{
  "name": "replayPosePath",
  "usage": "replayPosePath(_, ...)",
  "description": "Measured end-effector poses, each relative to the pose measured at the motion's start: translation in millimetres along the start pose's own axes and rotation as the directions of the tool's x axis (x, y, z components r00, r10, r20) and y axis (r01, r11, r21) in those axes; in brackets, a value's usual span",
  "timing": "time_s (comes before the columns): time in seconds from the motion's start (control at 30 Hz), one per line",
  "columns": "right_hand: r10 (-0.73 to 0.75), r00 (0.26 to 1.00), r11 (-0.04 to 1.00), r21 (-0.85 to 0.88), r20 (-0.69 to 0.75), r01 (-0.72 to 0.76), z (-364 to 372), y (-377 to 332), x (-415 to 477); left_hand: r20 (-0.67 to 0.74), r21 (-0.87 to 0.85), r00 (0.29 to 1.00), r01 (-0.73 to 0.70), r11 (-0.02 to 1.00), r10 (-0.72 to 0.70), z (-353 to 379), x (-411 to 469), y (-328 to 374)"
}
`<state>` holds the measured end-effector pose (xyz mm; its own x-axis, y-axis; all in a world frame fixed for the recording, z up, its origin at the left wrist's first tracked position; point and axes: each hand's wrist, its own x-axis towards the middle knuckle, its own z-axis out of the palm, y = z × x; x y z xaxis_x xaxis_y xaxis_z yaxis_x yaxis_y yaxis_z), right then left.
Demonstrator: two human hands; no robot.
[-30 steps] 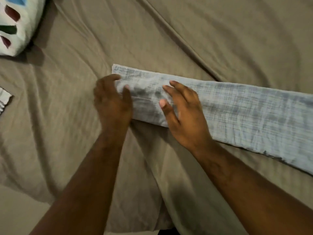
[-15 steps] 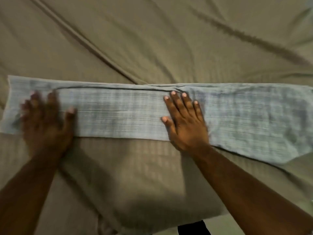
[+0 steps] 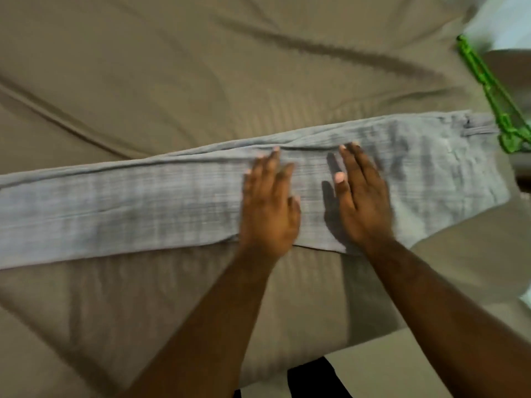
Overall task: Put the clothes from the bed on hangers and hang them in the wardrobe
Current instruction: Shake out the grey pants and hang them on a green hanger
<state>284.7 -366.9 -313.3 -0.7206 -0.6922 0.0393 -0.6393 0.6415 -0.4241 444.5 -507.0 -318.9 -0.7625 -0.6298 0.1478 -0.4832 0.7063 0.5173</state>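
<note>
Pale grey-blue trousers (image 3: 143, 208), folded lengthwise, lie flat across the bed (image 3: 201, 81) from the left edge of view to the right, waistband end at the right. My left hand (image 3: 270, 205) lies flat on the cloth near its middle, fingers straight. My right hand (image 3: 362, 199) presses flat on the cloth just to the right of it, a small gap between the two. A green plastic hanger (image 3: 494, 99) lies on the bed at the far right, its lower end beside the waistband.
The bed carries a wrinkled tan sheet. Its near edge runs along the bottom right, with pale floor (image 3: 431, 369) below. A white object (image 3: 502, 21) shows in the top right corner.
My left hand has slid right along the trousers from the leg end to the middle. The view has swung right, bringing the waistband and the green hanger into sight.
</note>
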Motion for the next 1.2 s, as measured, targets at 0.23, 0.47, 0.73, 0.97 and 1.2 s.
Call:
replayPosePath(0.23,-0.129,0.988,0.93,-0.337,0.081,0.149,-48.6,121.5,3.3,0.222,0.245,0.975,-0.056,0.968,0.0,66.1,0.4,81.5)
replayPosePath(0.47,0.576,0.817,0.801,-0.188,-0.012,-0.568,-105.4,241.7,23.0,0.184,0.338,0.983,-0.08,0.938,0.017,72.6,-1.6,101.9)
replayPosePath(0.73,-0.096,0.991,0.979,-0.171,0.088,0.11,-75.3,131.0,37.1,0.139,0.417,0.988,-0.115,0.902,0.062,77.2,-3.8,102.3)
replayPosePath(0.97,-0.101,0.993,0.979,-0.173,0.06,0.11,-78.3,173.1,46.2,0.163,0.367,0.986,-0.099,0.925,0.041,76.9,1.4,104.1)
replayPosePath(1.2,0.13,0.953,0.987,-0.054,-0.274,-0.15,-149.4,300.4,51.8,0.145,0.152,0.989,-0.025,0.988,0.003,92.3,40.1,174.0)
